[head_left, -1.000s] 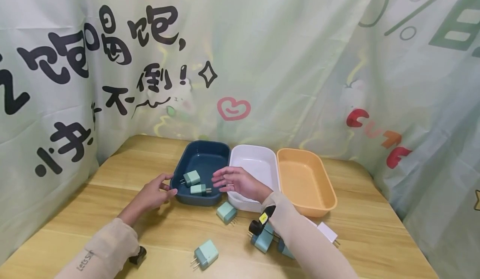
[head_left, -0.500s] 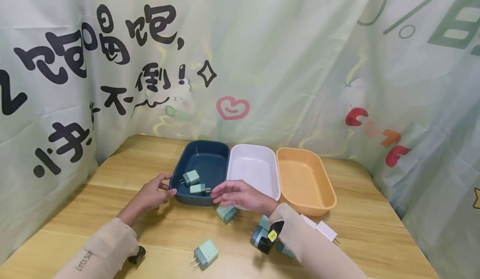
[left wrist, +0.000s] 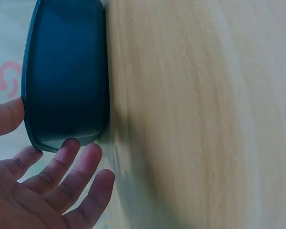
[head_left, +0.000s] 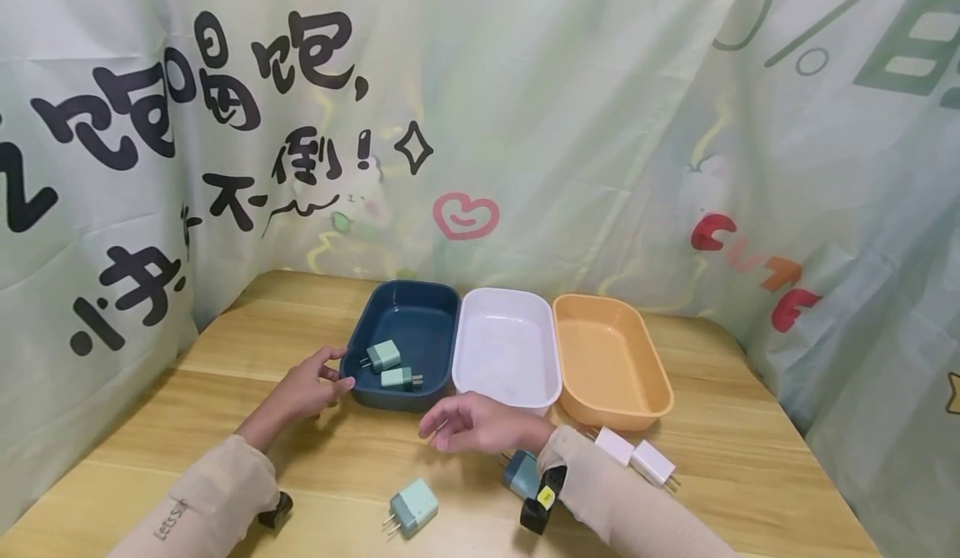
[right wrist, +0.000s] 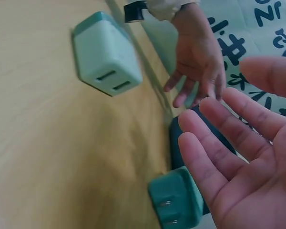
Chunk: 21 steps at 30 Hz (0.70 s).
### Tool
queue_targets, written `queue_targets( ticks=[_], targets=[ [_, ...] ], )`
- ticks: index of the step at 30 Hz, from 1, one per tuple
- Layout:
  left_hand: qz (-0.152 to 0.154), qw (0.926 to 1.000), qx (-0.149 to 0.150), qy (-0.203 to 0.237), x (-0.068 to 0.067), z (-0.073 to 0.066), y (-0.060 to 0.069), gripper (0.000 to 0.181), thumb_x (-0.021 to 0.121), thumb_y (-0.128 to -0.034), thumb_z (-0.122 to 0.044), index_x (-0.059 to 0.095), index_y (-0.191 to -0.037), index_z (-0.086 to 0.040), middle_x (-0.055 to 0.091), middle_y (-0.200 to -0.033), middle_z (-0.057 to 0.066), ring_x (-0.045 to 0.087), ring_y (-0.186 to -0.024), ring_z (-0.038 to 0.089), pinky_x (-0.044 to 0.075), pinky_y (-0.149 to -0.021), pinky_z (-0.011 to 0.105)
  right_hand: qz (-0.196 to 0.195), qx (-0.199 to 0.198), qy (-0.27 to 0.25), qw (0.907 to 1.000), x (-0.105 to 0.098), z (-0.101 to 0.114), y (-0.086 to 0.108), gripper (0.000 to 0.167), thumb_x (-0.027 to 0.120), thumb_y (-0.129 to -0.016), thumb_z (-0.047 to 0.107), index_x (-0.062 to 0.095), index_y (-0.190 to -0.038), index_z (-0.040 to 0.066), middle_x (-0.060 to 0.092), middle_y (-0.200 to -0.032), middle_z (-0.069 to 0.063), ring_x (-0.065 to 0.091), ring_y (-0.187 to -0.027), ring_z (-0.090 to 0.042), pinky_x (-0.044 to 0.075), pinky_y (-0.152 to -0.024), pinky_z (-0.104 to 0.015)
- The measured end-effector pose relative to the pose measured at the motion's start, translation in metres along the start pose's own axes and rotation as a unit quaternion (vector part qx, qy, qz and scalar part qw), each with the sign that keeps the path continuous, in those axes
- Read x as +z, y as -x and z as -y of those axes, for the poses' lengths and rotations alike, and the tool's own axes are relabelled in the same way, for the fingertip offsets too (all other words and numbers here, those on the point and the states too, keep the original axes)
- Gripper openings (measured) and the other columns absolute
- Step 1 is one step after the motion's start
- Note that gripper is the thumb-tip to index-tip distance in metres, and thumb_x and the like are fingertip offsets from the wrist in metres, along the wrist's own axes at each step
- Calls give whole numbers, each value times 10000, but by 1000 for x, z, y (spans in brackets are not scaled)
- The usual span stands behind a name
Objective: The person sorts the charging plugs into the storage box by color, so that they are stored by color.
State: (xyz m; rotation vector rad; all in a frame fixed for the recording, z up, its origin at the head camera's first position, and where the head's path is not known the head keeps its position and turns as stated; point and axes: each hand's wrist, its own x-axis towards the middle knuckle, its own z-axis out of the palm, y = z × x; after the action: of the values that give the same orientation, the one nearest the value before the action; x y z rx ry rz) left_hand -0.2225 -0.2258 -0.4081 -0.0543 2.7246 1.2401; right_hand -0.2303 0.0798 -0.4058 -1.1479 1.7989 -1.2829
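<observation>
The left hand [head_left: 303, 387] rested relaxed fingers against the navy tray [head_left: 420, 320], perhaps to steady it; 2 green chargers [head_left: 386, 354] lay inside. The right hand [head_left: 483, 423], fingers loosely extended, held nothing, masking a teal charger [right wrist: 174, 198] from the head view; its wrist camera [head_left: 536, 515] partly covered a blue charger [head_left: 519, 475].

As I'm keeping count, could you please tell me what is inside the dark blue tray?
Two green chargers lie in the dark blue tray; its near rim hides the inner face of the near wall.
</observation>
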Motion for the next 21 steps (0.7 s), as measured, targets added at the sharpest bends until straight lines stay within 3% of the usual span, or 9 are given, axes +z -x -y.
queue_targets(
  ticks=[7,14,21],
  targets=[
    [3,10000,32,-46,0,2,-2,615,627,-947,-247,348,-1453,-36,557,-1179,263,635,-873,287,515,-619,358,103,366,301,9988,9,-4,0,320,635,-910,22,585,-1222,-29,611,-1204,-192,624,-1083,-211,486,-909,-246],
    [-13,10000,-79,-39,0,1,-2,609,624,-947,-238,350,-1457,-50,556,-1184,253,629,-884,298,512,-627,342,339,508,124,9981,17,-7,-2,354,669,-865,-42,587,-1209,-37,627,-1178,-180,624,-1063,-147,490,-909,-244],
    [18,10000,-10,-21,0,2,-1,620,627,-947,-242,342,-1458,-36,559,-1174,254,632,-880,292,510,-624,355,713,734,245,9944,23,-8,-3,423,730,-824,-11,593,-1222,14,638,-1097,50,597,-1026,-61,490,-894,-228]
  ],
)
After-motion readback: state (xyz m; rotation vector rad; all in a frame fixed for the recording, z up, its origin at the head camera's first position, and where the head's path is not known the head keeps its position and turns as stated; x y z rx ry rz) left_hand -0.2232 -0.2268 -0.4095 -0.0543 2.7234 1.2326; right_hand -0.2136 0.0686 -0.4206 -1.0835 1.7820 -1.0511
